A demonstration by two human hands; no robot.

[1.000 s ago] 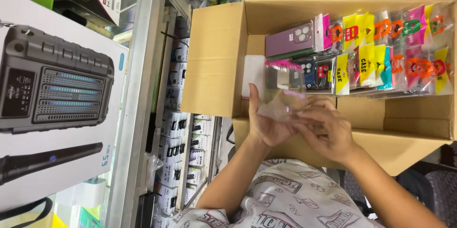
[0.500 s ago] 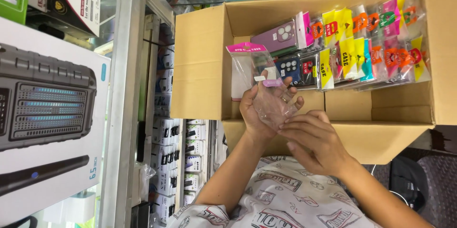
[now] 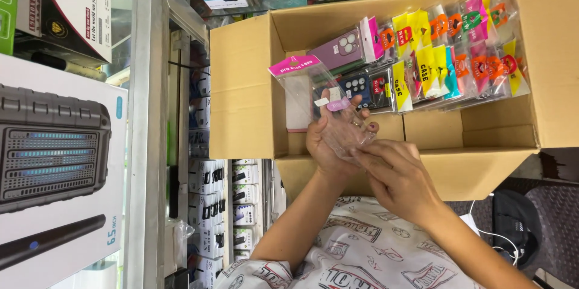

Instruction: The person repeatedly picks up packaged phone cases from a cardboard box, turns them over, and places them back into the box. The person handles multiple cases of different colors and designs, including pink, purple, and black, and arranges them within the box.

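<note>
My left hand [image 3: 327, 141] holds a clear phone case [image 3: 347, 129] flat against its fingers, together with an empty clear plastic sleeve with a pink header [image 3: 300, 81] that sticks up over the box. My right hand [image 3: 392, 174] lies just right of it, with its fingertips pinching the near edge of the clear case. Both hands hover over the front wall of an open cardboard box [image 3: 247, 96]. Inside the box stand several packaged phone cases [image 3: 446, 53] with pink, yellow and orange headers, and a purple case [image 3: 344, 50].
A large white speaker box [image 3: 54, 162] fills the left side. Next to it is a glass display cabinet [image 3: 211, 204] with several small boxed items. More boxes [image 3: 72, 5] are stacked at the top left. A dark bag and white cable [image 3: 512, 228] lie at lower right.
The clear sleeve with the pink header has come up higher out of the box in my left hand. My right hand has closed in on the clear case's edge.
</note>
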